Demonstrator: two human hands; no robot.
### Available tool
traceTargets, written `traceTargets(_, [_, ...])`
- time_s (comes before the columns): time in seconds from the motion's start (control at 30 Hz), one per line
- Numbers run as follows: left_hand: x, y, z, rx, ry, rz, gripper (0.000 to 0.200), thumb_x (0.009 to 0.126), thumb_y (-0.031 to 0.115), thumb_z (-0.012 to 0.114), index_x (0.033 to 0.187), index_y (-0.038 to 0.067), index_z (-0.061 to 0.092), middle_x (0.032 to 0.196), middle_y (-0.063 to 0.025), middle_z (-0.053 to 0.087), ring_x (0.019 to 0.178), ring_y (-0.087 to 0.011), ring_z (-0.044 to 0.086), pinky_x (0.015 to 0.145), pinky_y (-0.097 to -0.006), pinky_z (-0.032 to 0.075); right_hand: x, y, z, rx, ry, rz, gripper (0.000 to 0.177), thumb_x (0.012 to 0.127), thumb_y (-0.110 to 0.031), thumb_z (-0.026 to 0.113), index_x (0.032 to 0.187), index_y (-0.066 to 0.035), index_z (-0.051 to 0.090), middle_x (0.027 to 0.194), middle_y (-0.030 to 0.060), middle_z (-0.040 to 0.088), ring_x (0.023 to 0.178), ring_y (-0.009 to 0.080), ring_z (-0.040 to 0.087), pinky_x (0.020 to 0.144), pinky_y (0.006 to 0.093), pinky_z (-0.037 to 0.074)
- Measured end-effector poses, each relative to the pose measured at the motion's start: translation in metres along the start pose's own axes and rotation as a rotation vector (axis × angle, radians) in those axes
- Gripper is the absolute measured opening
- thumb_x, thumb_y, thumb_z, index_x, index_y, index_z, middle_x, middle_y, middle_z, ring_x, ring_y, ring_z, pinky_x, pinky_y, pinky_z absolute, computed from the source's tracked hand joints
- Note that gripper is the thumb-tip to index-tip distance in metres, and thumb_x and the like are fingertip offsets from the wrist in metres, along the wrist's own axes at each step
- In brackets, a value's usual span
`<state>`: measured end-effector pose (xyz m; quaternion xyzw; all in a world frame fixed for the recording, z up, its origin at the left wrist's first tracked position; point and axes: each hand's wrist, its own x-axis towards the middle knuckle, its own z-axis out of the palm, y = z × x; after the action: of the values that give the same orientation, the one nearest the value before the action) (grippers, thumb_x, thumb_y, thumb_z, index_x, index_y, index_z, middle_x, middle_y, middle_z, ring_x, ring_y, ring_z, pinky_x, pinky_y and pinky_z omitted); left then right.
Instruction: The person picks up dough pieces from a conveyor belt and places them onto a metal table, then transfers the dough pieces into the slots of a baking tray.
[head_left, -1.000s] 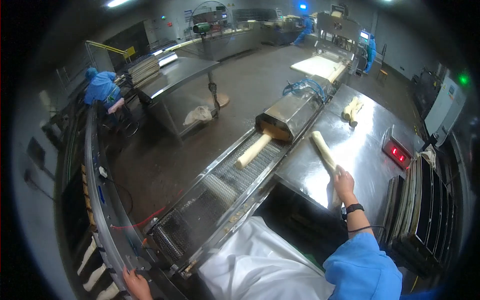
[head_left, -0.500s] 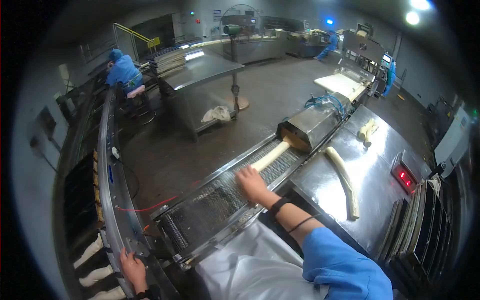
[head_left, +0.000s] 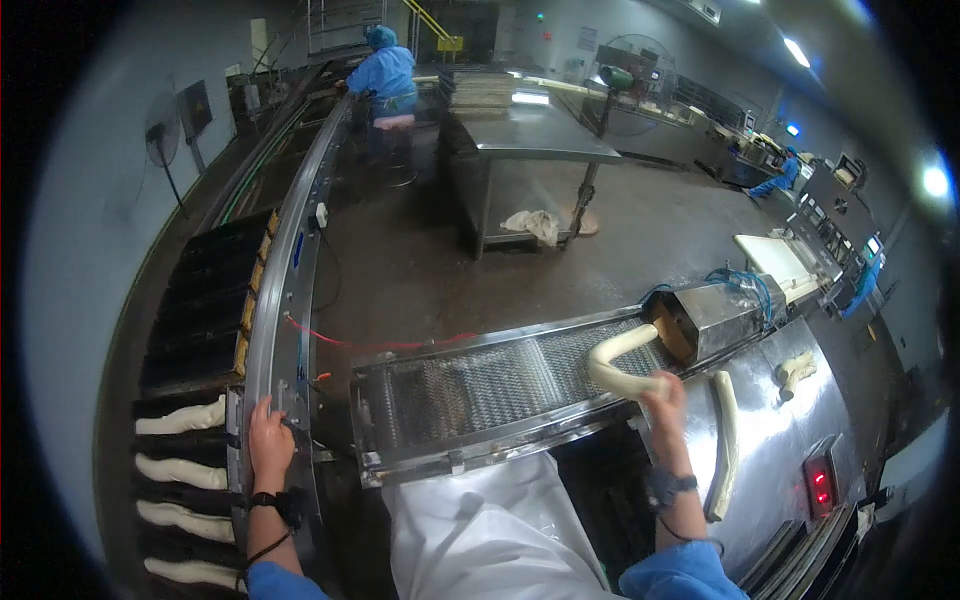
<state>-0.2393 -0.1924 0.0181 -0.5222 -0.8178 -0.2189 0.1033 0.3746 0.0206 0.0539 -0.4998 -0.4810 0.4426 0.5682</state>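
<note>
My right hand [head_left: 665, 395] grips the near end of a long dough rope [head_left: 615, 357] that bends up off the mesh conveyor belt [head_left: 480, 385]; its far end still lies at the mouth of the steel chute [head_left: 700, 315]. My left hand [head_left: 268, 438] rests on the rail of the curved tray conveyor [head_left: 290, 290], next to black pans holding dough strips [head_left: 180, 470]. A second dough rope [head_left: 727, 435] lies on the steel table [head_left: 790, 440] to the right of my right hand.
A small dough lump [head_left: 795, 370] sits further along the table, near a red digital display [head_left: 820, 487]. A person in blue [head_left: 385, 70] stands at the far end of the curved conveyor. A steel work table [head_left: 525, 135] stands on the open floor.
My head turned left. My right hand went from the rope on the table to the belt and now lifts the end of the rope there. My left hand stays on the rail.
</note>
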Motion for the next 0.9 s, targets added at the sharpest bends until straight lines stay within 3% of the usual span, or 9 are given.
traceTargets(0.1, [0.0,-0.001,0.002,0.012,0.011,0.011,0.019,0.072,-0.006,0.055,0.088,-0.003,0.065,0.126,-0.0208,0.053,0.119,-0.0377,0.049,0.102,-0.0436,0.041,-0.036,0.01,-0.117,-0.098,0.407,0.057,0.035,0.081,-0.03,0.065,0.103,-0.005,0.054,0.088,0.0056,0.054,0.075,0.0137,0.05,0.067,0.0298,0.045])
traceTargets(0.17, [0.004,0.0,0.002,0.012,0.017,0.004,0.019,0.072,-0.006,0.054,0.088,-0.003,0.065,0.126,-0.0208,0.053,0.119,-0.0376,0.049,0.102,-0.0437,0.041,-0.071,0.024,-0.173,-0.377,0.665,-0.044,0.025,0.081,-0.027,0.063,0.089,-0.004,0.056,0.083,0.0048,0.054,0.073,0.0151,0.053,0.06,0.031,0.045])
traceTargets(0.2, [0.004,0.0,0.004,0.008,0.02,0.022,0.019,0.072,-0.005,0.055,0.088,-0.003,0.065,0.126,-0.0207,0.053,0.119,-0.0377,0.049,0.102,-0.0437,0.041,-0.091,0.016,-0.2,-0.61,0.612,0.177,0.032,0.084,-0.029,0.064,0.096,0.0,0.058,0.089,0.0075,0.059,0.083,0.0201,0.056,0.071,0.0355,0.048])
traceTargets(0.27, [0.004,-0.001,0.003,-0.009,0.042,0.052,0.02,0.072,-0.004,0.056,0.089,-0.003,0.066,0.126,-0.0208,0.054,0.119,-0.0377,0.05,0.101,-0.0435,0.041,-0.125,0.042,-0.254,-1.426,0.625,-0.027,0.045,0.086,-0.035,0.066,0.108,0.003,0.058,0.096,0.0106,0.062,0.09,0.0243,0.057,0.08,0.0396,0.047])
traceTargets(0.33, [0.0,-0.003,0.004,-0.021,0.052,0.044,0.021,0.072,-0.002,0.057,0.091,-0.002,0.067,0.126,-0.0208,0.055,0.118,-0.0376,0.051,0.101,-0.0434,0.042,-0.14,0.045,-0.263,-1.661,0.699,-0.321,0.059,0.086,-0.038,0.066,0.123,0.005,0.053,0.102,0.0158,0.062,0.092,0.0295,0.058,0.081,0.0415,0.048])
traceTargets(0.47, [0.003,0.003,-0.005,-0.083,-0.031,-0.109,0.023,0.072,0.001,0.059,0.092,0.003,0.069,0.124,-0.019,0.058,0.116,-0.0365,0.053,0.101,-0.0436,0.042,-0.128,0.086,-0.303,-1.337,0.45,-0.407,0.066,0.087,-0.041,0.062,0.136,0.001,0.046,0.104,0.0199,0.061,0.092,0.0336,0.058,0.083,0.0441,0.047])
traceTargets(0.57, [0.01,0.0,-0.031,-0.126,0.095,-0.108,0.027,0.072,0.003,0.059,0.098,0.006,0.068,0.122,-0.0165,0.059,0.114,-0.0357,0.054,0.099,-0.043,0.043,-0.118,0.036,-0.256,-1.297,0.265,0.059,0.07,0.083,-0.037,0.064,0.142,-0.004,0.042,0.101,0.022,0.059,0.089,0.0371,0.057,0.084,0.0454,0.046])
traceTargets(0.77, [0.005,-0.052,-0.061,0.18,0.278,-0.306,0.032,0.087,0.018,0.058,0.115,0.004,0.061,0.12,-0.0198,0.06,0.117,-0.0359,0.052,0.102,-0.0452,0.038,-0.075,0.041,-0.249,-1.181,0.192,0.315,0.063,0.068,-0.028,0.072,0.124,-0.002,0.058,0.089,0.0221,0.055,0.082,0.0379,0.056,0.081,0.0445,0.047])
traceTargets(0.9, [0.003,-0.038,-0.07,0.244,0.099,-0.713,0.048,0.094,0.035,0.051,0.132,0.006,0.047,0.12,-0.022,0.06,0.116,-0.0373,0.053,0.096,-0.0471,0.042,-0.078,0.009,-0.197,-1.312,0.318,0.359,0.057,0.06,-0.022,0.074,0.11,0.003,0.062,0.094,0.0236,0.059,0.085,0.0351,0.06,0.078,0.043,0.05])
